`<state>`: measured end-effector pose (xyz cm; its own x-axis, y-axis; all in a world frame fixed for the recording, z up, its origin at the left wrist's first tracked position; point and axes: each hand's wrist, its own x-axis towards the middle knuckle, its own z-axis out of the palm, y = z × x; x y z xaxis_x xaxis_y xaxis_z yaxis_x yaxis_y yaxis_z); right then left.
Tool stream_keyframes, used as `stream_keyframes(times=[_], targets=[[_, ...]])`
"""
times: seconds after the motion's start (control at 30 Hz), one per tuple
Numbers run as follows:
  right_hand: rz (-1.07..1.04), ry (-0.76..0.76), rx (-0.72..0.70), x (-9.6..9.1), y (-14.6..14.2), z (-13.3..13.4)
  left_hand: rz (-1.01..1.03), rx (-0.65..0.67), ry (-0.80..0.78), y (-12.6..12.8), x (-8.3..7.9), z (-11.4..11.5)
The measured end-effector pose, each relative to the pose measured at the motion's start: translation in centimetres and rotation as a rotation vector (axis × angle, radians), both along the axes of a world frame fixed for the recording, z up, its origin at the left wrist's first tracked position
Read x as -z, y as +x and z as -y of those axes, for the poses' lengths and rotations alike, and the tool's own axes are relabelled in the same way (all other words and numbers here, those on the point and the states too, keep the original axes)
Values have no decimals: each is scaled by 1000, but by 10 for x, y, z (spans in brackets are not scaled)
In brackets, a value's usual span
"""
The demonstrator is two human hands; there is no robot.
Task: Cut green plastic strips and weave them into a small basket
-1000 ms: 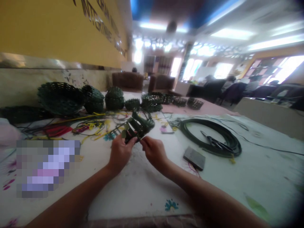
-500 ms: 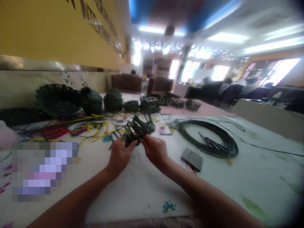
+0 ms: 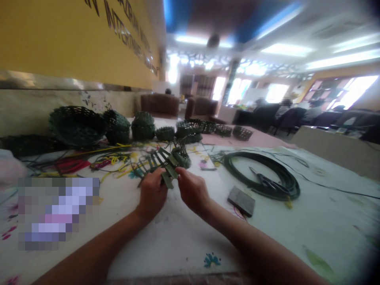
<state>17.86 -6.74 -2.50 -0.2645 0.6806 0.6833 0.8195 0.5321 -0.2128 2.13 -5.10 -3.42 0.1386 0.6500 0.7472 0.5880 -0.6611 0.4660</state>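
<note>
Between my two hands is a partly woven dark green basket (image 3: 158, 158), its loose flat strips fanning out at the left and toward me. My left hand (image 3: 153, 192) is closed around its near left part; the fingertips are hidden behind the strips. Thumb and fingers of my right hand (image 3: 192, 186) pinch the basket's near right edge, beside the flat strip ends. Just behind my hands, another green woven piece or the basket's far side curves up; I cannot tell which.
Finished green baskets (image 3: 77, 126) line the back of the table. Yellow strips (image 3: 120, 160) and red strips (image 3: 71, 164) lie tangled at left. To the right are a coil of green strip (image 3: 292, 190), scissors (image 3: 271, 183) on it, and a grey block (image 3: 242, 201). A blurred-out object lies left.
The basket has turned in my hands, and flat strip ends now point toward me between them. My left fingers have shifted lower. The view has moved slightly.
</note>
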Motion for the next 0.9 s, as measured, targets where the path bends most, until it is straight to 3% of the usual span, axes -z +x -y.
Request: stream_keyframes(times=[0.43,0.73,0.9], targets=[[14,-99,-65,-5,13,-9,-216,15,361,2,7,-5],[-213,-49,-265,1,16,-15,-196,87,297,-2,4,-8],[-325,-200,-300,-6,11,-11,-182,157,248,-6,4,-12]])
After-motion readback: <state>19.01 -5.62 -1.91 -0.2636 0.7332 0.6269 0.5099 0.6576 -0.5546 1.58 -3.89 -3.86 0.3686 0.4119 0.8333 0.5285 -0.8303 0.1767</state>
